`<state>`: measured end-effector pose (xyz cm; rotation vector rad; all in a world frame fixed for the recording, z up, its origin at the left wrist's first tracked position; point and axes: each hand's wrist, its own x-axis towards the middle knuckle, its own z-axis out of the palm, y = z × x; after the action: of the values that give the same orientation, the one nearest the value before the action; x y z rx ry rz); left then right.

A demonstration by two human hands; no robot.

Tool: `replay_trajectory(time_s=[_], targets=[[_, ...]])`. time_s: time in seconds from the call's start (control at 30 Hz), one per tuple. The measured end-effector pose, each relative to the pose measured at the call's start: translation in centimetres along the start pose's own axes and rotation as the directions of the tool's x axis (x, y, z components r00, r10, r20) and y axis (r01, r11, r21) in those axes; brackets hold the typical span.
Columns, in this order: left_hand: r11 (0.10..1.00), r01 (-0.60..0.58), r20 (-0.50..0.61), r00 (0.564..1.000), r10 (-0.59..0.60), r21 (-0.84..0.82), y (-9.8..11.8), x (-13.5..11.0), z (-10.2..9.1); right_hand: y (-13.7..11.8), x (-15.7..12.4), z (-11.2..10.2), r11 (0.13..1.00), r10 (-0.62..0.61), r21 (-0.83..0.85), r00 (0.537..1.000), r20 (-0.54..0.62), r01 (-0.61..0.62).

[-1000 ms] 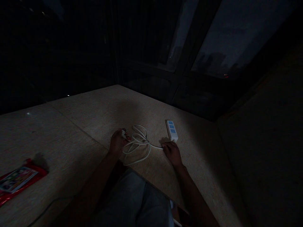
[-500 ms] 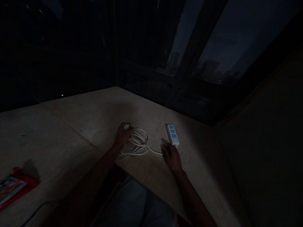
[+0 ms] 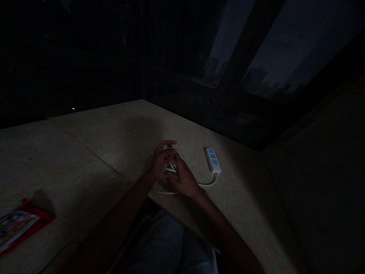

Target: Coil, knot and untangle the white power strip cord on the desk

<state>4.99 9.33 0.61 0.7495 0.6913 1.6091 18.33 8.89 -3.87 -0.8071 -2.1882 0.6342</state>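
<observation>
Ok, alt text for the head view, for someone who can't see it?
The left hand and right hand are close together around loops of white cable on a dim tabletop. The cable leads rightward to a white power strip; a red packet lies at far left, with dark windows behind.

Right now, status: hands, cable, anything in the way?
Left hand and right hand close together at looped white cable, grip unclear. Power strip to their right, cable attached. Red packet off left, clear of hands.

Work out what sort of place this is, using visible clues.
Probably an indoor window corner at dusk or night: dark-framed glass windows show a dim skyline, and a pale, flat surface beneath holds a white, oblong power strip.
</observation>
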Motion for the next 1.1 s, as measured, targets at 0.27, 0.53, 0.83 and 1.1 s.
replay_trajectory(time_s=[0.27,0.53,0.83,1.1], targets=[[0.999,0.023,0.176,0.984,-0.014,-0.046,3.5,-0.8,1.0,2.6,0.8,0.4,0.982,0.047,-0.184,0.998,-0.035,-0.053],[0.984,-0.063,0.008,0.998,0.065,-0.166,7.0,0.2,-0.5,5.0,-1.5,-1.2,0.943,0.232,0.257,0.971,-0.054,-0.211],[0.962,-0.041,-0.064,0.998,0.024,-0.269,6.7,0.8,-1.7,8.4,-3.7,-1.3,0.849,0.261,0.435,0.954,0.15,-0.301],[0.952,-0.077,-0.122,0.992,0.043,-0.295,7.3,1.0,-2.0,8.5,-4.2,1.4,0.959,0.223,-0.17,0.974,-0.05,-0.228]])
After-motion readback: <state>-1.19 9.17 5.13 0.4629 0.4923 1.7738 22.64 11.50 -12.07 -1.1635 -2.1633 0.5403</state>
